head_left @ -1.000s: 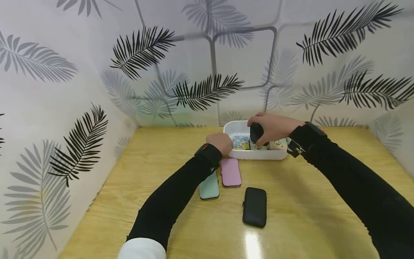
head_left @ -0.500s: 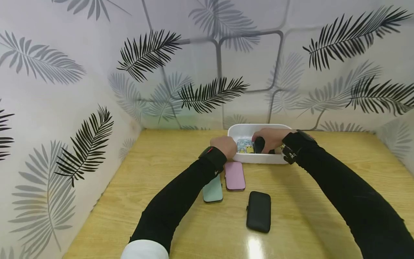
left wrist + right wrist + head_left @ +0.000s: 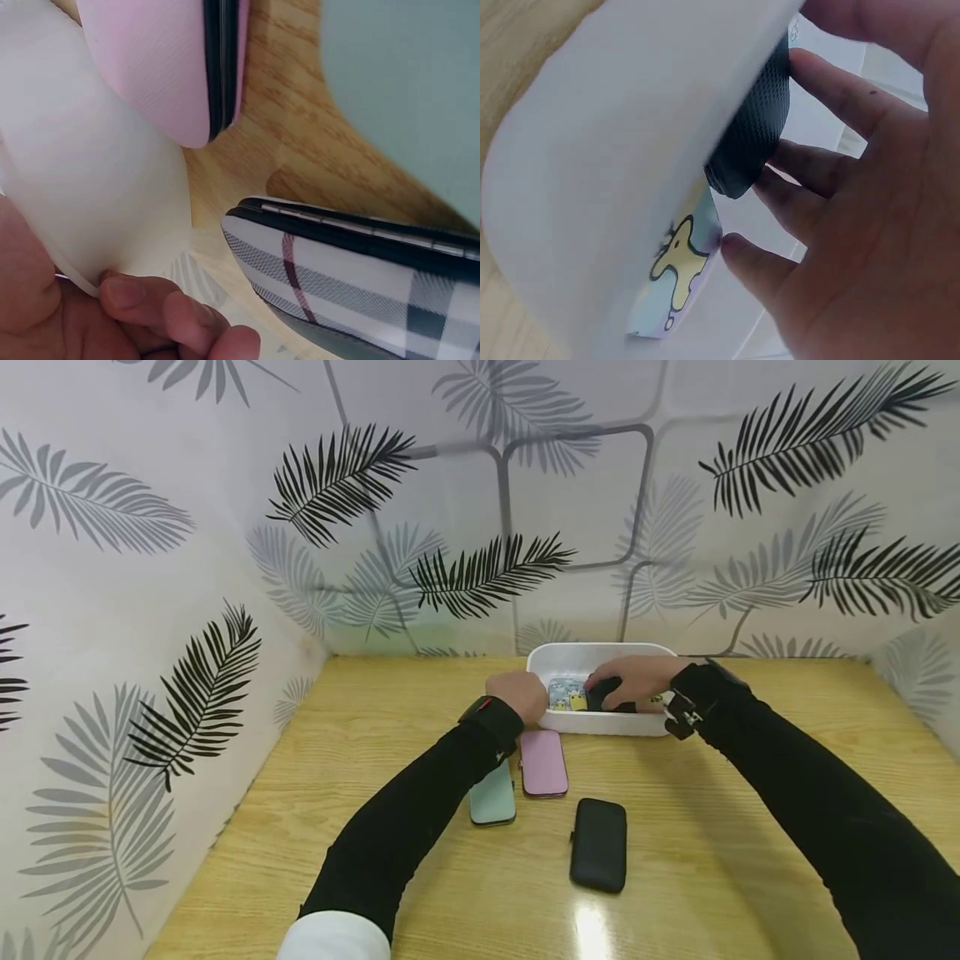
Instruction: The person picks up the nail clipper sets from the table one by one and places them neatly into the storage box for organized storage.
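Note:
My left hand [image 3: 517, 695] grips the left end of a white plastic bin [image 3: 592, 724], its fingers curled at the rim in the left wrist view. My right hand [image 3: 637, 677] reaches inside the bin and holds a small black case [image 3: 602, 692] by its edges. In the right wrist view this case [image 3: 757, 124] has a textured surface and leans behind the bin's wall, fingertips along its side. Below it shows a pastel case with a yellow cartoon figure [image 3: 676, 270]. A blue patterned case [image 3: 562, 693] lies at the bin's left end.
In front of the bin lie a pink case [image 3: 543, 764], a mint case [image 3: 492, 797] and another black case [image 3: 598, 845]. A plaid case [image 3: 360, 277] is close by my left wrist, hidden from the head view. A leaf-patterned wall [image 3: 465, 627] stands behind the table.
My right hand has lowered the black case from above the bin down into it, then tilted it flatter. The left hand has stayed at the bin's left end.

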Demonstrator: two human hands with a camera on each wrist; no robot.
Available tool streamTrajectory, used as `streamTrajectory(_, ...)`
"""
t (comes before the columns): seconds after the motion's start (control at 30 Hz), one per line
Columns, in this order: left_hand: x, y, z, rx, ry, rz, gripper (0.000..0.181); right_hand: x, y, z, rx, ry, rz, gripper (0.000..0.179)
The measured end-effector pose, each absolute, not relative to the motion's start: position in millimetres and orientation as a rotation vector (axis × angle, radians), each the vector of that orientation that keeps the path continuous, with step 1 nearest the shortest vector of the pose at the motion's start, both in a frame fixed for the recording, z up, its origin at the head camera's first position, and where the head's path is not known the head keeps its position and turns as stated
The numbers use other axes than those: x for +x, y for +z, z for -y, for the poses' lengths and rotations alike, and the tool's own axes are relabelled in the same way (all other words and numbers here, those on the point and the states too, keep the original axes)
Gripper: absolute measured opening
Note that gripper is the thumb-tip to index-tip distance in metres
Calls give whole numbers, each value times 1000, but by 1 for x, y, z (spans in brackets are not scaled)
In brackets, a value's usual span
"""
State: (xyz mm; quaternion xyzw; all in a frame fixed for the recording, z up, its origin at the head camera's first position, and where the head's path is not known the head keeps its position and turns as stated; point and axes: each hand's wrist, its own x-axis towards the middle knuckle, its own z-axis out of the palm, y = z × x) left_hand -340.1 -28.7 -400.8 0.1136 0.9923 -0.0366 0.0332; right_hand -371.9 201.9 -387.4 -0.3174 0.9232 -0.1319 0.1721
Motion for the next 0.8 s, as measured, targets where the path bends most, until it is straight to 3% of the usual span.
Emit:
streamTrajectory(0.13,-342,-406,27,360,-92,-3038,38,-366,-391,-220,-867,-381,-2822,45)
streamTrajectory(0.23,-349,-411,29,369,-71,-3030,37,-360,-386,-239,-692,-366,-3013,46)
streamTrajectory(0.43,-362,-413,34,392,-198,-3059,40,-362,-394,-278,-368,-427,-3045,67)
streamTrajectory(0.63,-356,-406,34,517,-411,-3107,43,-364,-425,-292,-305,-658,-2887,47)
streamTrajectory(0.8,-342,-405,27,496,-127,-3332,33,-353,-434,-293,-244,-744,-2852,50)
